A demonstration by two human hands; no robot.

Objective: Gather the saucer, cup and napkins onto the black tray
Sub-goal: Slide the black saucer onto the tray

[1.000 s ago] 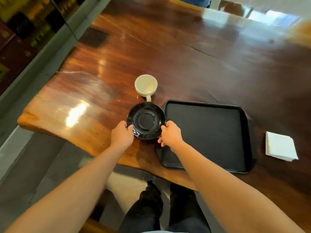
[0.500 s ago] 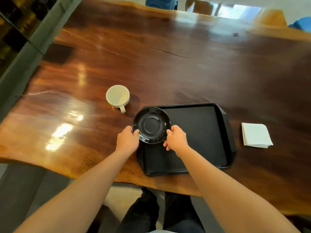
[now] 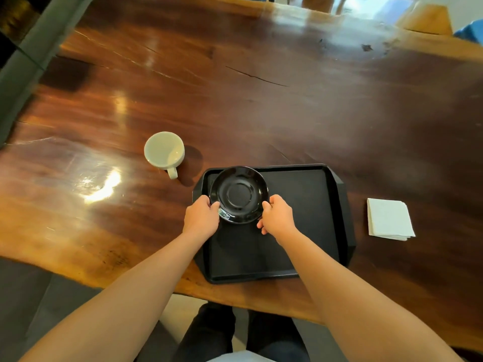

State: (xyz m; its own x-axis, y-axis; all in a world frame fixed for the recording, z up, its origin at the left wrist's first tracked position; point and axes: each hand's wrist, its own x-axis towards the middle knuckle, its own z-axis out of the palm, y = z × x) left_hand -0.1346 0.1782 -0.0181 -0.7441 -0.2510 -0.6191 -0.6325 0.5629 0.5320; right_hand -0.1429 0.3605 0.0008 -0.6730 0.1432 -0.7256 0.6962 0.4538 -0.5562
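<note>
Over the black tray's (image 3: 337, 215) far-left corner, saucer (image 3: 239, 194) pinched by left hand (image 3: 201, 218) and right hand (image 3: 277, 216).

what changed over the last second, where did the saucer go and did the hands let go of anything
The saucer moved right, from the table beside the tray to over the tray's far left corner. The left hand and right hand kept hold of its rim throughout; nothing was released. The cup left of the tray and the napkins to its right stayed on the table.
</note>
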